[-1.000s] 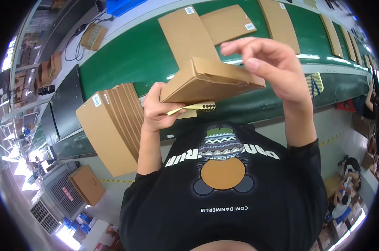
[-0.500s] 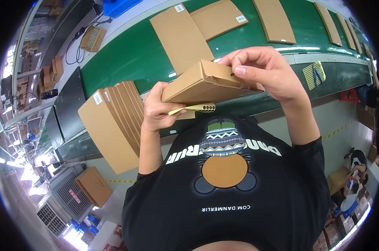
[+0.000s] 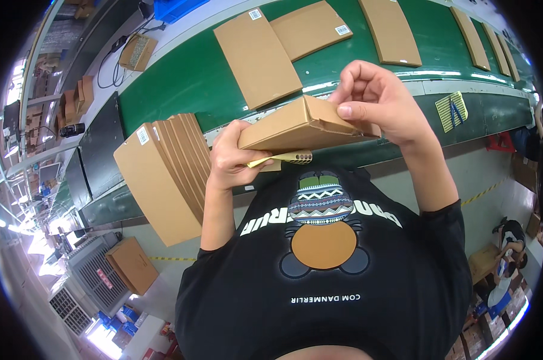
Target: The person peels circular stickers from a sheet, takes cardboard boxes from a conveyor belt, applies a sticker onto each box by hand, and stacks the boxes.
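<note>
Brown cardboard filled the space between the two hands: a flat box [image 3: 277, 133] was held up in front of the chest, tilted, with one narrow end turned toward the right. The left hand [image 3: 231, 157] was clamped on its near left corner, and the same grip also pinched a yellow sheet [image 3: 297, 157] with a row of dark round spots, which stuck out just below the box. The right hand [image 3: 372, 107] was at the other end, its thumb laid by the box's edge and its fingers curled (whether they pinched anything, I could not tell).

Beyond the box ran a green belt [image 3: 175, 81], with one flat carton [image 3: 259, 60] lying nearest the hands, a second carton [image 3: 312, 30] touching it at an angle, and a third carton [image 3: 391, 33] farther right. Left of the left hand, a row of flat boxes [image 3: 163, 174] leaned together. To the right of the right hand, a yellow dotted card [image 3: 444, 117] lay on the dark ledge [image 3: 403, 123], with something dark blue across it. Back at the upper left stood a small open box [image 3: 138, 53], near a blue bin [image 3: 178, 8].
</note>
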The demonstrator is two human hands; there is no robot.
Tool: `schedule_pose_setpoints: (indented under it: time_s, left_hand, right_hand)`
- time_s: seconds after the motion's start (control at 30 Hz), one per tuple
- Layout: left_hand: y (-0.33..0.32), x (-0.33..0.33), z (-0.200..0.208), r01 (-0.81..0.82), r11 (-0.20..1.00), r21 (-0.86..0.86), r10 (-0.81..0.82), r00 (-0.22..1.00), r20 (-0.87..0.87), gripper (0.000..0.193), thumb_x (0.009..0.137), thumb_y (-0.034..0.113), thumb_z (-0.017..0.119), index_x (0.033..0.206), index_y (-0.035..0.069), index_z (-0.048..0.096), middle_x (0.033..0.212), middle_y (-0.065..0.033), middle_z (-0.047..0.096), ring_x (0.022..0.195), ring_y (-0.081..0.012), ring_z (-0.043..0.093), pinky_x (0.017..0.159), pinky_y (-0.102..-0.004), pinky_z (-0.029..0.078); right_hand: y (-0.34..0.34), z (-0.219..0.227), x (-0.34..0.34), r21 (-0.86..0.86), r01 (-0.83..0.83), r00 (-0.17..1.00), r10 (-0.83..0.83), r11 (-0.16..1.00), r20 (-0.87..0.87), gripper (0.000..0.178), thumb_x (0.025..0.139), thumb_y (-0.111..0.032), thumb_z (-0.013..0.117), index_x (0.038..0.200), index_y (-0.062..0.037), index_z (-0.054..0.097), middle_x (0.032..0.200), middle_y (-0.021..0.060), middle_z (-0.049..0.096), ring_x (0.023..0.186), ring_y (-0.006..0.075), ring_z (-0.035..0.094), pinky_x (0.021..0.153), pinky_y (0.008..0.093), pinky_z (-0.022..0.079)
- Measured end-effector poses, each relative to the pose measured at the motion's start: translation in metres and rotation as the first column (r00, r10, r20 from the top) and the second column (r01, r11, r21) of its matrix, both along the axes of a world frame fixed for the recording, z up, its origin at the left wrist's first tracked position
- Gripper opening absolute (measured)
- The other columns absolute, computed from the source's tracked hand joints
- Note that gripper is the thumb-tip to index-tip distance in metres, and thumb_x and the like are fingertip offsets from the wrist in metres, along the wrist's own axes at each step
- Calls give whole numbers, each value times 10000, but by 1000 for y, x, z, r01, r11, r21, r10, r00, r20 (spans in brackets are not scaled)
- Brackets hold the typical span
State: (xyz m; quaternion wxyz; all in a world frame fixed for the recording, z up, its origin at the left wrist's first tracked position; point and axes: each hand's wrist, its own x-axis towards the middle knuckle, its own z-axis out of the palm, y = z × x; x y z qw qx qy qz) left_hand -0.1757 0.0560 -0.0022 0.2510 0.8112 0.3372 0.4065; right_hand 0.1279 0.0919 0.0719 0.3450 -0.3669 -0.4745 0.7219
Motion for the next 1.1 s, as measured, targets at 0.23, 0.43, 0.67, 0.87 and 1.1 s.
schedule_pose_setpoints:
  time_s: [0.23,0.43,0.67,0.87,1.1]
  left_hand:
    - [-13,-26,-24,-112,985,-133,127,986,112,220,504,87,834,707,90,750,848,-135,625,785,-280,612,656,-352,466]
    - [-34,-63,-84,-198,867,-458,365,877,312,191,674,47,810,847,10,739,1007,-128,629,996,-262,587,853,-347,448]
    - [-80,-116,-128,-493,615,-616,721,668,184,181,813,49,718,973,-36,710,1389,-227,466,1256,-315,487,1022,-381,384]
    - [-154,-116,-126,-510,623,-593,738,634,230,176,827,44,705,984,-36,696,1459,-173,400,1369,-316,368,1130,-420,262]
    - [-212,-97,-132,-485,518,-704,806,552,212,164,855,30,659,1004,-36,676,1434,-168,440,1347,-317,413,1079,-440,354]
  right_hand:
    - [7,-57,-5,6,125,992,-125,992,33,225,963,-177,545,1127,-25,546,947,70,676,854,103,636,781,232,497]
    - [-33,-151,-82,-131,257,966,-257,957,19,413,916,-129,577,1303,-55,454,1140,39,553,799,112,497,660,253,415]
    - [-22,-192,-189,-325,-53,986,101,944,132,450,927,-152,621,1319,-35,433,1192,72,612,1084,195,591,876,371,503]
    - [-9,-248,-264,-417,-88,965,181,904,188,358,956,-194,576,1276,-68,479,1105,83,648,952,196,653,759,418,569]
    - [1,-293,-287,-106,-201,877,227,974,424,416,963,-114,517,1346,-13,389,1133,150,621,982,250,641,668,435,559]
